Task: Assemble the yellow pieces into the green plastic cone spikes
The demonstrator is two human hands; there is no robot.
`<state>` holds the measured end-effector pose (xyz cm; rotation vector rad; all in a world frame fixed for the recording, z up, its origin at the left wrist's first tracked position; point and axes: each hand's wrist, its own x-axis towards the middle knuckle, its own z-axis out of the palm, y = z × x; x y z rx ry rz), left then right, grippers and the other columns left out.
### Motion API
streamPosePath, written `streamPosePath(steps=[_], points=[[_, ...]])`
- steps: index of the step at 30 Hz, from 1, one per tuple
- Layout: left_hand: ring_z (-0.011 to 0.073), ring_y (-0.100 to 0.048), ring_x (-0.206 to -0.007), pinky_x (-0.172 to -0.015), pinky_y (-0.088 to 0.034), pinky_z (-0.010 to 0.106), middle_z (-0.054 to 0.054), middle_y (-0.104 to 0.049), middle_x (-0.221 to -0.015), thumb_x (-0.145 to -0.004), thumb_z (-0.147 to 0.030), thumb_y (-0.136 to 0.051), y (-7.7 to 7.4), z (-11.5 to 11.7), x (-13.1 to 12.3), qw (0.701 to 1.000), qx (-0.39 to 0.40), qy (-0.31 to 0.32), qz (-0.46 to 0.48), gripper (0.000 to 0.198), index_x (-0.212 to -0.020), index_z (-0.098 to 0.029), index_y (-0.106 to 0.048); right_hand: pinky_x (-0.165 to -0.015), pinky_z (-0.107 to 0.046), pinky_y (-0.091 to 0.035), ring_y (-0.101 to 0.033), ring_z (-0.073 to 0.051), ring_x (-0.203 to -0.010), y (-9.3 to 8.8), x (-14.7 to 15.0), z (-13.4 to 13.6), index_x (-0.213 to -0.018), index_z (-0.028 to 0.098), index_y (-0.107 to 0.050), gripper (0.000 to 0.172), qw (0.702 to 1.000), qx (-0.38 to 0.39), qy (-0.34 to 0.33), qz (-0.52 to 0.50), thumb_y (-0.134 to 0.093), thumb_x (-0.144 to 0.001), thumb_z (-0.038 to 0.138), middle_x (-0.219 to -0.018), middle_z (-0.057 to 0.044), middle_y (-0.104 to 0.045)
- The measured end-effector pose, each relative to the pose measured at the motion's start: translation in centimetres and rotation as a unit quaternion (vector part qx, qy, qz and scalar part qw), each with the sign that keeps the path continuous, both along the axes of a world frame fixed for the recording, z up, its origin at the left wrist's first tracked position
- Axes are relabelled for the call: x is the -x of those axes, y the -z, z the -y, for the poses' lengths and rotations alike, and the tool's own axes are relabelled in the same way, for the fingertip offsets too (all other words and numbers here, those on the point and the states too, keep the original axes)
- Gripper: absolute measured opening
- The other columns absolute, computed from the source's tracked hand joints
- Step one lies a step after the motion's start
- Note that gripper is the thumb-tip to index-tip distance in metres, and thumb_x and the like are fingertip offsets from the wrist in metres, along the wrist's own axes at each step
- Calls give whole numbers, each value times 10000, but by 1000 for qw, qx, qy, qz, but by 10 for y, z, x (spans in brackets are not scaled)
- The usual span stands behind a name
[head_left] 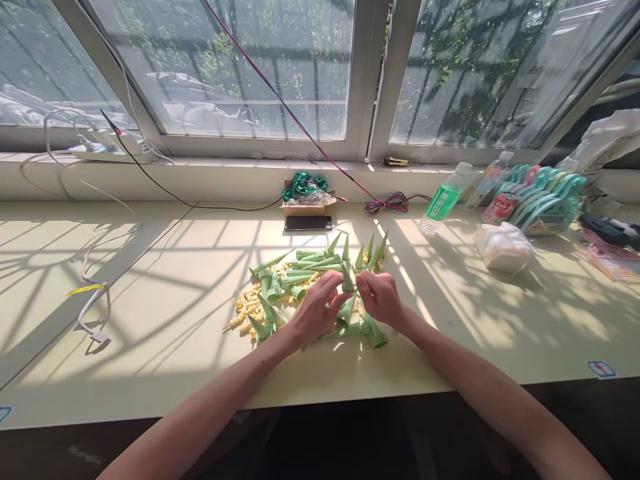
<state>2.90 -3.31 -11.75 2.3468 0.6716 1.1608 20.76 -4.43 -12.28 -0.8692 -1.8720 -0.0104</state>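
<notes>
Phone (308,223) beyond green cones (360,258), bottles (442,203), coiled wires (393,203)

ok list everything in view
green cones and tubes: many, green, centre
yellow pieces: many, yellow, among them
phone: one, black, behind pile
box: one, brown, behind phone
wire coil: one, red-blue, near box
bottles: two, clear, rear right
can: one, red, near bottles
packet: one, white, near can
handled items: several, mostly teal, beside can
clutter: some, dark/pink, right
power strip: one, white, rear left
cables: several, white, left
windows: several, grey-framed, behind
table: one, cream, underneath
left hand: one, holding green cone
right hand: one, beside cone
</notes>
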Motion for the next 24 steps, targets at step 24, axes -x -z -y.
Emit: streamPosePath(steps=[24], points=[[87,-600,-492,-396,-497,214,44,-654,-944,-942,-417,-516,-3,4,-4,930,341,30,136,414,-1302,-211,-508,-439,-217,-194,-194,-64,-445,8,0,-2,-637,212,-275,400,1000,12,0,-20,-443,-985,317,-505,87,-248]])
